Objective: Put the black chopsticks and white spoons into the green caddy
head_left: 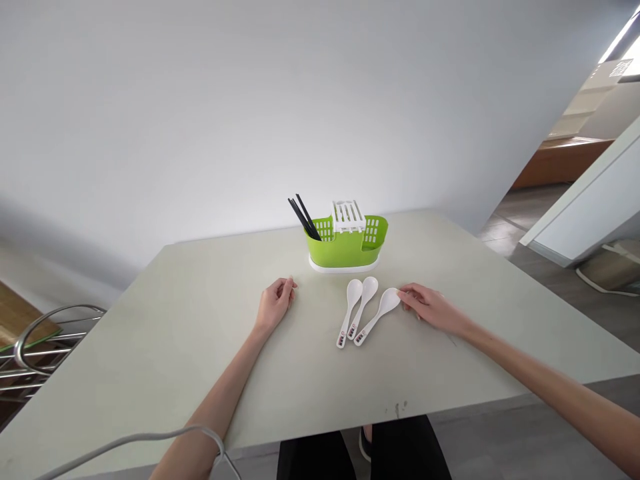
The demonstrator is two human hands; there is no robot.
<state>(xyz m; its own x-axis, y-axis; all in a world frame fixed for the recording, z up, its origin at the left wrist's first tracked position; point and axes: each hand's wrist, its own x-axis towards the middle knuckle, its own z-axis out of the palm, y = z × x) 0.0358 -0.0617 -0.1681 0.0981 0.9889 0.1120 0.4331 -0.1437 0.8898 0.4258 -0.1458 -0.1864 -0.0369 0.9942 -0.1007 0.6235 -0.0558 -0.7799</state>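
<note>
Three white spoons with dark printed labels on their handles lie on the table in front of me: a left spoon, a middle spoon and a right spoon. Their handles point toward me and come close together, while the bowls fan out. My right hand has its fingertips closed at the bowl edge of the right spoon. Loosely curled, my left hand rests on the table with nothing visible in it. Behind the spoons stands a green cutlery basket holding black chopsticks in its left end.
A white slatted piece sits over the basket's middle. The pale table meets a white wall at the back. A grey cable crosses my left forearm. A metal rack stands beyond the left edge.
</note>
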